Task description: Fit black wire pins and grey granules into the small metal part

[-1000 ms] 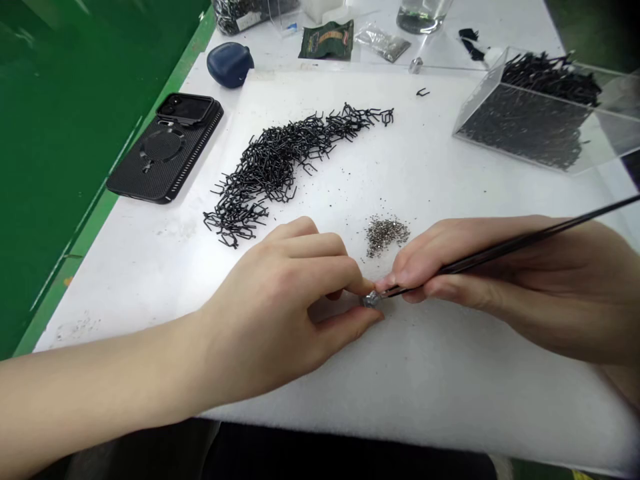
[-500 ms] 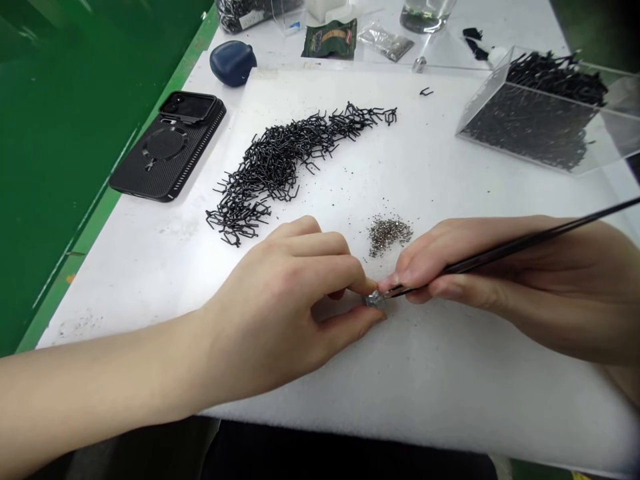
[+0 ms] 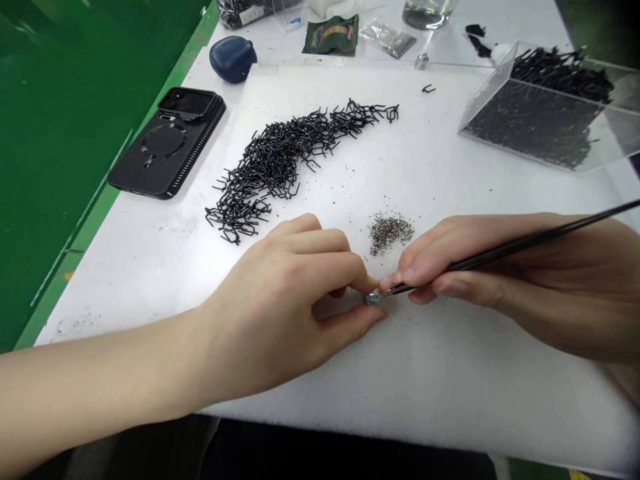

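Observation:
Between the thumb and index finger of my left hand [image 3: 295, 293] is a small silvery metal piece [image 3: 375, 298], pinched against the white work surface; its exact kind is too small to make out. My right hand [image 3: 490, 273] grips a thin, black-handled fine brush [image 3: 505, 252] like a pen. The brush's dark tip touches or nearly touches the right side of the silvery piece, and the right fingertips sit close to the left index finger. Just beyond the hands lies a small heap of tiny shiny grains [image 3: 389, 233].
A long pile of black forked pieces [image 3: 280, 150] curves across the white board. A black-cased phone [image 3: 167, 143] and a dark blue case [image 3: 233, 59] lie left. A clear box of black pieces [image 3: 540, 113] stands right; a green packet [image 3: 331, 35] and a glass [image 3: 427, 13] are behind.
Both hands stay almost in place, with the silvery piece still pinched and the brush tip still at it. The whole view has shifted very slightly.

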`<act>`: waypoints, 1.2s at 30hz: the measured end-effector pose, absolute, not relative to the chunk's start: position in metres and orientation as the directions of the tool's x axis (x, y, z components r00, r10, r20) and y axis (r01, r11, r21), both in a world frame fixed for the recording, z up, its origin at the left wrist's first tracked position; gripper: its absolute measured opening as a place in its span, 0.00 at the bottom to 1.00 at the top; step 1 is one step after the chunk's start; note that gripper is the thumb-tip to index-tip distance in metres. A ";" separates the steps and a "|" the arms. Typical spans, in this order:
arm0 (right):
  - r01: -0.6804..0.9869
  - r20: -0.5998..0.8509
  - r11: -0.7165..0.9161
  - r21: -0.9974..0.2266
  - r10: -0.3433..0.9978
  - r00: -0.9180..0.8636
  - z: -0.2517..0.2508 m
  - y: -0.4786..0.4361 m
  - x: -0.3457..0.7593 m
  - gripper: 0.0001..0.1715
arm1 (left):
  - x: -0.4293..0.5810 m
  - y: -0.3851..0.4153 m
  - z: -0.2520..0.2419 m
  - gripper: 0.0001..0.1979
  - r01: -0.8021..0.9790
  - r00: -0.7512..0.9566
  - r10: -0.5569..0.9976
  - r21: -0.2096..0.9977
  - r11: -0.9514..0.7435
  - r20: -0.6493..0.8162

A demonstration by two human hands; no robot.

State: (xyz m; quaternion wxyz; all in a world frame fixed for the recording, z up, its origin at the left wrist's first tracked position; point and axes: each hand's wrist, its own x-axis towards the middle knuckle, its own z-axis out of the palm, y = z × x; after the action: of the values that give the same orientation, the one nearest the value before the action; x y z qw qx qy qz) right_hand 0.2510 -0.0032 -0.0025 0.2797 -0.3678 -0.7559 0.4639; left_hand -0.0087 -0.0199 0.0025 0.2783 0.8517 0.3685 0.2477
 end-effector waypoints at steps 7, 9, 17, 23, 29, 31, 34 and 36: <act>0.280 0.089 0.306 -0.910 0.803 -0.589 -0.003 -0.003 0.252 0.08 | -0.010 -0.020 0.003 0.04 0.494 0.613 0.763 0.654 -0.573 0.205; 0.279 0.088 0.303 -0.911 0.805 -0.586 -0.004 -0.003 0.252 0.08 | -0.010 -0.020 0.001 0.03 0.494 0.612 0.764 0.655 -0.571 0.204; 0.258 0.058 0.246 -0.934 0.819 -0.571 -0.004 -0.004 0.252 0.09 | -0.009 -0.019 0.003 0.04 0.503 0.612 0.767 0.655 -0.563 0.189; 0.304 0.074 0.274 -0.912 0.841 -0.535 -0.001 -0.006 0.251 0.09 | -0.009 -0.021 0.003 0.02 0.502 0.598 0.776 0.661 -0.559 0.203; 0.408 0.223 0.290 -0.866 0.953 -0.204 0.002 -0.009 0.247 0.07 | -0.006 -0.021 0.010 0.03 0.480 0.383 0.879 0.751 -0.452 0.284; 0.410 0.214 0.270 -0.871 0.961 -0.178 0.003 -0.011 0.246 0.07 | -0.006 -0.019 0.010 0.04 0.462 0.313 0.895 0.773 -0.435 0.318; 0.389 0.195 0.337 -0.857 0.912 -0.361 0.004 -0.013 0.243 0.06 | -0.006 -0.017 0.009 0.05 0.453 0.255 0.917 0.800 -0.393 0.306; 0.381 0.181 0.379 -0.843 0.868 -0.462 0.005 -0.012 0.242 0.07 | -0.006 -0.016 0.009 0.06 0.457 0.228 0.929 0.811 -0.366 0.292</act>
State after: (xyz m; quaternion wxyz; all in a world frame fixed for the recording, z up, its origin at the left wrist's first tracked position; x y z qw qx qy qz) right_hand 0.2416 -0.0121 0.0049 0.3202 -0.4077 -0.7660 0.3800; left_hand -0.0058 -0.0162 0.0092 0.2973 0.7248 0.4780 0.3972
